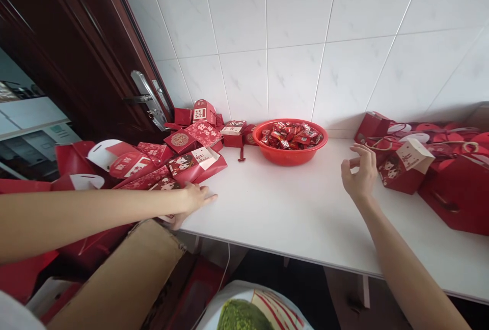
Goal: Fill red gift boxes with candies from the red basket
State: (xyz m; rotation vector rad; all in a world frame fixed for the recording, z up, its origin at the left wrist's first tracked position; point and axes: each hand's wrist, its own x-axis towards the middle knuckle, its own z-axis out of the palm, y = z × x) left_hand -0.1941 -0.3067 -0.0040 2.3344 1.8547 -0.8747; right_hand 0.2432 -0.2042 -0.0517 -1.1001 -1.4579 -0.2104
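Note:
My left hand [194, 201] rests at the front edge of the white table, against a pile of red gift boxes. Its fingers are stretched out and apart, pointing right. Close behind it lies a red gift box [193, 162] with a cream top and a cartoon figure. My right hand [360, 171] hovers over the table with its fingers loosely bent and a gap at the thumb; nothing shows in it. Just right of that hand is another red gift box [407, 164] with a cream flap. Between the hands, further back, stands a red plastic basin [292, 156] full of red-wrapped candies [290, 136].
More red boxes and bags [464, 192] crowd the table's right end. Below left is an open cardboard box [126, 269]. A dark door [95, 39] with a metal handle [144, 97] stands at left; a tiled wall [294, 39] backs the white table [278, 208].

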